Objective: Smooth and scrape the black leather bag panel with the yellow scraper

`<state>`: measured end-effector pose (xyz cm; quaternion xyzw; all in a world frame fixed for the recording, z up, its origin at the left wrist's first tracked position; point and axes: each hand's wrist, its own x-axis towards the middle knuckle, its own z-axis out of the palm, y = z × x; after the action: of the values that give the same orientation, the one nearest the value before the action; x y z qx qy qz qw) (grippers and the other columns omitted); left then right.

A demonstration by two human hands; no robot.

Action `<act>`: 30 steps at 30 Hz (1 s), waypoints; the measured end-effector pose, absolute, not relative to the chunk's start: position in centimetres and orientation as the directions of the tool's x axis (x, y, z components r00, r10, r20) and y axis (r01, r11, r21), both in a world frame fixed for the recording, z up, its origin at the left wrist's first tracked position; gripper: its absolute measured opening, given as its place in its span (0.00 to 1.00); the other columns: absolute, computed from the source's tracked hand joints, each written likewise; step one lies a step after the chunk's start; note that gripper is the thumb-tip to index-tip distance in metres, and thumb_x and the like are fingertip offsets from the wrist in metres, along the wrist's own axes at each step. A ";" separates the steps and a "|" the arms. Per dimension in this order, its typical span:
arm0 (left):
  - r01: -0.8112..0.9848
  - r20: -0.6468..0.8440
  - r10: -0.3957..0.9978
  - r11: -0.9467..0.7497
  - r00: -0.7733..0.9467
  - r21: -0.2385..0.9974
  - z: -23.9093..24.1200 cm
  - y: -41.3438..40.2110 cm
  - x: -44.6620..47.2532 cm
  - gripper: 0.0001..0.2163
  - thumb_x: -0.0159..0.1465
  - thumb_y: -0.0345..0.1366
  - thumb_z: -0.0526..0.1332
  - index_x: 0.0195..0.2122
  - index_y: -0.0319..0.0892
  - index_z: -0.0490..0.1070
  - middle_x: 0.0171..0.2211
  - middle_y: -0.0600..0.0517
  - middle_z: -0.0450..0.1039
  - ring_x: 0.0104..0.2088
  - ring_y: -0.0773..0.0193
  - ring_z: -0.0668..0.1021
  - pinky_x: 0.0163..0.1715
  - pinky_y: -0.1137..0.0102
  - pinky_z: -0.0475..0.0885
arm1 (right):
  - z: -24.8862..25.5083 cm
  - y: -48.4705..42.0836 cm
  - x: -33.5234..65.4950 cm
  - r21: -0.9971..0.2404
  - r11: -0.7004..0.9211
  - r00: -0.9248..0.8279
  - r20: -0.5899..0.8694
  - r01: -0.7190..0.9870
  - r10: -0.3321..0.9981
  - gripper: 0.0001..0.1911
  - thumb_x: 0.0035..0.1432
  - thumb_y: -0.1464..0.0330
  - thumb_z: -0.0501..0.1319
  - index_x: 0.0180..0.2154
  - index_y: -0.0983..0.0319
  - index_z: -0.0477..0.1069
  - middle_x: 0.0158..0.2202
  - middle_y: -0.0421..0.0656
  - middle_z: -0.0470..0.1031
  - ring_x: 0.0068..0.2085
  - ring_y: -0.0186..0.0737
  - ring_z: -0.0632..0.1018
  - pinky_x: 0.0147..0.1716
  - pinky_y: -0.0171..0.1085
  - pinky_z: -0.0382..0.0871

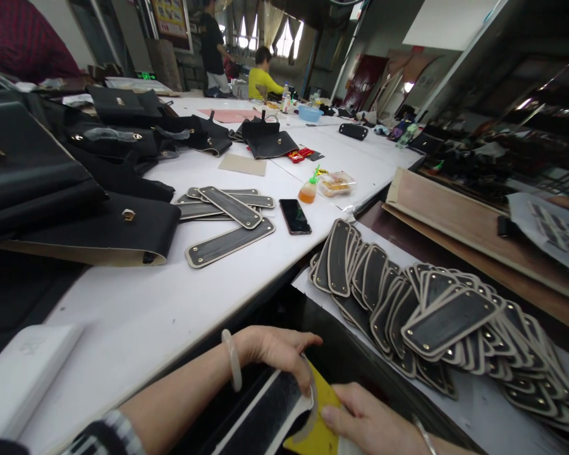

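Observation:
My left hand (279,354), with a pale bangle at its wrist, grips the end of a black leather piece (260,420) with a light edge. Its thumb or a finger curls over that rounded end, and the lower part runs out of the frame. My right hand (374,420) is closed on a yellow flat piece (320,411) with a greyish curved border. The yellow piece lies right against the leather end. Whether they are joined cannot be made out. To the right, many black light-edged leather panels (448,322) with small metal studs lie in overlapping rows.
More studded panels (232,243) lie on the white table (171,309) near a phone (294,217). A small orange-filled bottle (308,191) and a clear food box (337,184) stand behind. Black bag bodies (99,227) pile at left. People work at the back.

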<state>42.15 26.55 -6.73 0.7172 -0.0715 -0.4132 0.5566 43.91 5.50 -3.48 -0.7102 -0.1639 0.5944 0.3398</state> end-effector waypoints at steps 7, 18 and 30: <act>0.355 -0.489 -0.568 -0.336 0.662 0.872 -6.2 26.8 41.9 0.55 0.39 0.35 0.70 0.68 0.33 0.46 0.53 0.38 0.73 0.45 0.46 0.78 0.40 0.64 0.74 | -4.7 5.4 43.3 -0.782 -0.571 0.191 -0.618 -0.251 0.763 0.32 0.52 0.40 0.60 0.35 0.66 0.72 0.30 0.41 0.69 0.30 0.33 0.65 0.31 0.30 0.61; 0.459 -0.491 -0.494 -0.195 0.717 0.867 -7.5 26.3 41.4 0.48 0.44 0.36 0.67 0.67 0.37 0.51 0.43 0.44 0.76 0.42 0.50 0.78 0.36 0.66 0.72 | -5.6 5.5 42.7 -0.802 -0.553 0.241 -0.596 -0.226 0.766 0.33 0.55 0.41 0.57 0.36 0.66 0.73 0.29 0.41 0.69 0.29 0.33 0.66 0.31 0.31 0.60; 0.461 -0.461 -0.328 -0.083 0.824 0.883 -6.9 26.4 40.1 0.35 0.52 0.49 0.64 0.58 0.33 0.63 0.38 0.43 0.80 0.35 0.58 0.78 0.35 0.68 0.72 | -5.7 7.7 40.1 -0.711 -0.649 0.315 -0.702 -0.270 0.638 0.38 0.46 0.32 0.52 0.26 0.63 0.67 0.14 0.37 0.63 0.14 0.28 0.62 0.12 0.28 0.49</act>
<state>40.11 26.37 -6.91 0.6753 0.0493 -0.2924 0.6753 40.08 7.74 -5.70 -0.7066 -0.1304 0.5703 0.3980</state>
